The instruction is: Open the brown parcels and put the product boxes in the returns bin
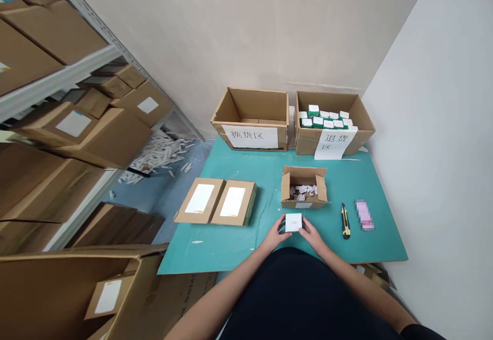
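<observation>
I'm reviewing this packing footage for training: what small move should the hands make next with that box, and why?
I'd probably turn the white box over to check its underside. The left hand and right hand hold it by opposite sides, so it seems ready to turn, and only its top face shows.

We cannot read the pink packet because it is blurred. The mark on the white box is too small for us to read. The picture's left edge cuts off the cardboard cartons on the metal shelf, and the carton's front wall hides the lower part of the green-and-white boxes.
</observation>
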Tool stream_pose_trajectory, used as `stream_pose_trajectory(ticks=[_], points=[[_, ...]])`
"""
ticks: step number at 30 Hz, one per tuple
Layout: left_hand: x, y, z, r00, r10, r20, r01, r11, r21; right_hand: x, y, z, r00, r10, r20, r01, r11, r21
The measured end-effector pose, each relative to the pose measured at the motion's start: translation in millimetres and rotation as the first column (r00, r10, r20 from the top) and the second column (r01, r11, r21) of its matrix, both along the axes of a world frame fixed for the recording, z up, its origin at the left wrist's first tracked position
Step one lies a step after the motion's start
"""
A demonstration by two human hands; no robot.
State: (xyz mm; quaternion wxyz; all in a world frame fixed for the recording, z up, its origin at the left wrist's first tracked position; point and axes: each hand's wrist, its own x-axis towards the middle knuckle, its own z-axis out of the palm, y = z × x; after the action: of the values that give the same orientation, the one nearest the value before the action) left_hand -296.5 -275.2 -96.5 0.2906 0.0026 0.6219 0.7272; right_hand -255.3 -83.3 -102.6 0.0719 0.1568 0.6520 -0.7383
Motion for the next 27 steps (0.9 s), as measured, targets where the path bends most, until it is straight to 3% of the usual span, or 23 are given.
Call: stream_pose_trajectory(ticks=[4,7,15,21,27], points=[[5.5,-4.9,16.7,0.997,-0.033,-0.071,0.030,0.998,-0.047,13.3,-0.9,5.4,0.999,0.034,-0.032,-0.033,0.999,0.033],[8.0,-6.5,34.3,0.993,-0.039,-0.108,0.028,0.994,-0.102,19.1,-0.6,20.5,0.998,0.038,-0.059,-0.033,0.996,0.081],[10.9,-16.0,92.8,0.983,-0.072,-0.170,0.059,0.995,-0.079,28.3,-5.8,91.2,0.987,0.090,-0.131,-0.063,0.978,0.200],[6.2,-26.4,142.6,0.951,-0.132,-0.281,0.120,0.991,-0.059,35.2,-20.0,146.3,0.985,0.061,-0.164,-0.008,0.953,0.304],[-12.1,-27.8,179.4,0.914,-0.210,-0.348,0.216,0.976,-0.022,36.7,-28.5,178.6,0.972,-0.033,-0.232,0.118,0.924,0.364]])
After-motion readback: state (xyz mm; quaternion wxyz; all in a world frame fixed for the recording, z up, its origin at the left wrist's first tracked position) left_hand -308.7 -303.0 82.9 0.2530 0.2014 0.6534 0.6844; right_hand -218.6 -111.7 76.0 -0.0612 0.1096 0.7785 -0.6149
